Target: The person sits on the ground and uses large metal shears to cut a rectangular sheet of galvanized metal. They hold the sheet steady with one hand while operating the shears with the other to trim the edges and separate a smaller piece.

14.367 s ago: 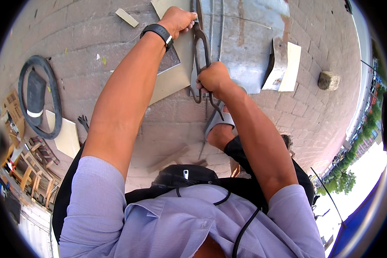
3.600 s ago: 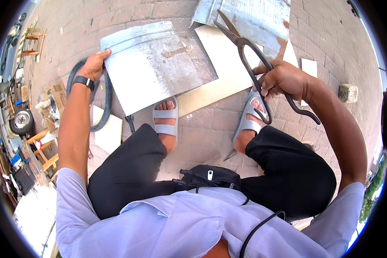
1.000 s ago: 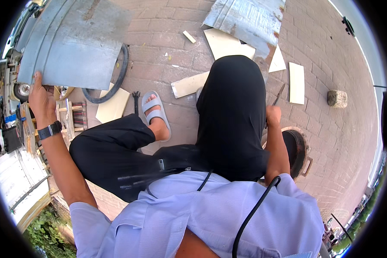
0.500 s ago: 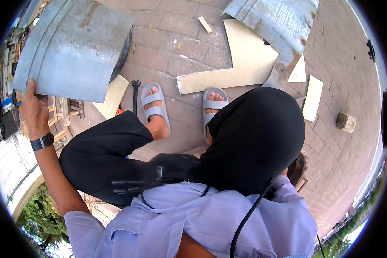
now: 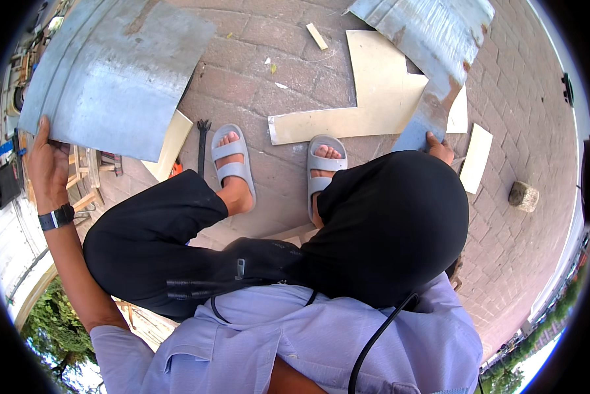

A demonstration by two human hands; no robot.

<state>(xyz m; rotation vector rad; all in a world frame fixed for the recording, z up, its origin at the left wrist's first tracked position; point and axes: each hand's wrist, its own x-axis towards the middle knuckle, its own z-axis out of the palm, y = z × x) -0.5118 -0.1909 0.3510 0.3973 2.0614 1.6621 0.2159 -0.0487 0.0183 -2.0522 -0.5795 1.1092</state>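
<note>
My left hand [image 5: 49,163] grips the near left edge of a grey sheet metal piece [image 5: 121,82], thumb on top and fingers beneath. This piece has pressed ridges along its left side and a rusty streak near the top. Past my right knee, my right hand [image 5: 441,149] pinches the near end of a second, rust-stained sheet metal piece [image 5: 426,39]. Its thumb lies on top; the other fingers are mostly hidden. That second piece overlaps a cream L-shaped board [image 5: 380,85] on the paving.
A dark metal bar with a forked end [image 5: 203,148] lies beside my left sandal [image 5: 232,164]. Cream offcuts [image 5: 476,157] and a stone block [image 5: 524,196] are to the right. Wooden frames [image 5: 88,172] stand under the left sheet. A small cream strip [image 5: 316,36] lies farther ahead.
My right hand has come out from behind my right knee and taken hold of the right sheet's near end. The left sheet, still in my left hand, has tilted slightly and covers less dark underside.
</note>
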